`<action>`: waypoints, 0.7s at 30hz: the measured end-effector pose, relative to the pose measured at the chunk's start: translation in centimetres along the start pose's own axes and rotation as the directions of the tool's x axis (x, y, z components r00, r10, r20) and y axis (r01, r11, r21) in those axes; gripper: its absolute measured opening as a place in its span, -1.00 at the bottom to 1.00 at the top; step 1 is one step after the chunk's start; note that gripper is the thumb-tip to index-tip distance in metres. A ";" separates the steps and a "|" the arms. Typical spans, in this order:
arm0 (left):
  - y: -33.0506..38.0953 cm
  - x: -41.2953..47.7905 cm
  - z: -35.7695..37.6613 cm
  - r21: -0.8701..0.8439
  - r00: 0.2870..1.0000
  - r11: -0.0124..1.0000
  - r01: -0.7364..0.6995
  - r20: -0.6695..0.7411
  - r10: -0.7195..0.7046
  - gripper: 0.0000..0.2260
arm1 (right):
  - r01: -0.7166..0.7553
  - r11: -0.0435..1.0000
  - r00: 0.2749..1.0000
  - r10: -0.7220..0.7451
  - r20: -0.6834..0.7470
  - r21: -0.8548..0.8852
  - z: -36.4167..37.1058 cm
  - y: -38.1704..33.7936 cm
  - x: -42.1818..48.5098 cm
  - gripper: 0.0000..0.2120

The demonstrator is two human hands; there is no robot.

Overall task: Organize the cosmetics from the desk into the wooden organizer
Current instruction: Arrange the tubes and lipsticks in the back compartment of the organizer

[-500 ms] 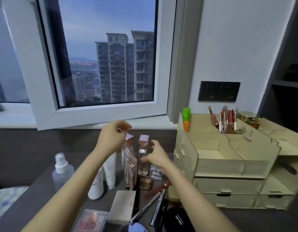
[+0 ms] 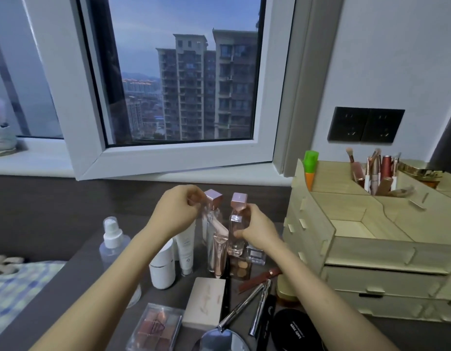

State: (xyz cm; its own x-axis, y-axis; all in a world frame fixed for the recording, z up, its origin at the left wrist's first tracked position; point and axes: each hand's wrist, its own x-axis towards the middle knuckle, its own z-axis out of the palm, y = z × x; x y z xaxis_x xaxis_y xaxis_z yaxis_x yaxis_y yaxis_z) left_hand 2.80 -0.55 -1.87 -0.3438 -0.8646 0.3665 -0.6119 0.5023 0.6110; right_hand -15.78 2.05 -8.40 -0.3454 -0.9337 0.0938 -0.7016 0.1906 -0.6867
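Two hands: right hand (image 2: 258,228) around a clear bottle (image 2: 236,221), left hand (image 2: 177,211) curled, its hold blurred, untellable.

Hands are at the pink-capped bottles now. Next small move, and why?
Probably lift the right pink-capped bottle straight up, clear of the rose-gold tube beside it, then toward the wooden organizer's open front compartment. The right hand grips its body, and that compartment looks empty. The left hand is at the neighbouring bottle's cap; its grip is unclear.

Open white window (image 2: 168,158), apartment towers (image 2: 206,84) outside, black wall sockets (image 2: 365,125), checked cloth (image 2: 14,287) lower left
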 end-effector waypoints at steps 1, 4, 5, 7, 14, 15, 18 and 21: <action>-0.1 -0.5 -0.2 0.024 0.999 1.000 -0.016 0.041 0.016 -0.82 | 0.009 0.996 0.998 -0.015 -0.064 -0.090 -0.2 -0.1 -0.7 -0.41; -0.3 -1.7 0.2 0.110 0.976 0.991 -0.075 0.212 0.050 -0.76 | 0.072 0.979 0.951 -0.126 -0.283 -0.193 -0.5 -0.5 -3.8 -0.65; -0.5 -1.9 0.6 0.159 0.966 0.983 -0.094 0.255 0.051 -0.71 | 0.128 0.979 0.932 -0.175 -0.318 -0.162 -0.3 -0.8 -4.9 -0.75; -0.6 -2.0 1.6 0.244 0.954 0.959 -0.141 0.293 0.066 -0.65 | 0.220 0.971 0.921 -0.238 -0.310 -0.090 0.2 -1.6 -6.9 -0.85; -0.2 -2.0 3.0 0.337 0.968 0.927 -0.164 0.237 0.085 -0.78 | 0.353 0.913 0.860 -0.402 -0.313 -0.202 2.7 -2.6 -7.9 -0.86; -0.1 -2.0 2.9 0.356 0.968 0.919 -0.168 0.236 0.086 -0.81 | 0.350 0.917 0.869 -0.394 -0.298 -0.192 2.8 -2.6 -7.8 -0.86; 0.2 -2.1 2.2 0.415 0.960 0.891 -0.185 0.269 0.074 -0.88 | 0.374 0.921 0.880 -0.389 -0.273 -0.107 2.4 -2.7 -7.7 -0.88; 0.3 -2.2 1.5 0.448 0.959 0.875 -0.183 0.278 0.058 -0.89 | 0.400 0.913 0.857 -0.402 -0.323 -0.076 0.5 -3.2 -8.4 -0.85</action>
State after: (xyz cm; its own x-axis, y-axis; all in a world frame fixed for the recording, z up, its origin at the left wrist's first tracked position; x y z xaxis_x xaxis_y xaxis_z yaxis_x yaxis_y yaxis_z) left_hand 2.32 1.48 -3.59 -0.5636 -0.8035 0.1918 -0.7914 0.5918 0.1536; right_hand -10.34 9.11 -7.32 -0.2149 -0.7788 0.5893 -0.8262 -0.1767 -0.5349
